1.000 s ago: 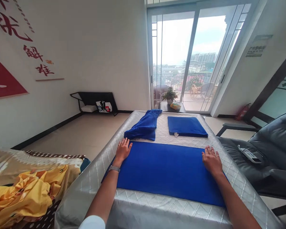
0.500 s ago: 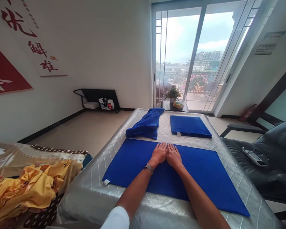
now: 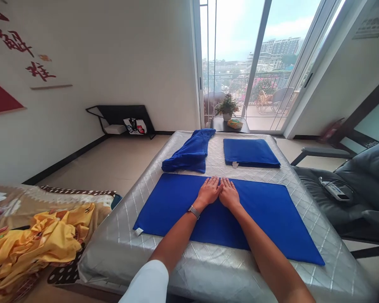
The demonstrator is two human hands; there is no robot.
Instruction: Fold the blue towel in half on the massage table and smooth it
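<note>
A blue towel [image 3: 265,214] lies spread flat across the silver quilted mattress [image 3: 208,269], with a small white tag at its near left corner. My left hand [image 3: 209,190] rests palm down near the towel's far edge, fingers stretched out, a watch on the wrist. Right beside it, my right hand [image 3: 229,193] lies flat too, the thumbs meeting. Neither hand grips anything. Beyond them a crumpled blue cloth [image 3: 189,153] sits at the far left, and a neatly folded blue towel [image 3: 251,152] with a white tag at the far right.
Yellow cloth [image 3: 47,235] is heaped on a patterned cover at the left. On the right stands a black armchair [image 3: 316,181] bearing a white handset [image 3: 334,190]. Behind the mattress, a small table holds a potted plant [image 3: 227,107], before a sliding glass door.
The view has tilted down slightly, so the background sits higher in the picture. Both hands stay flat on the towel, in nearly the same place.
</note>
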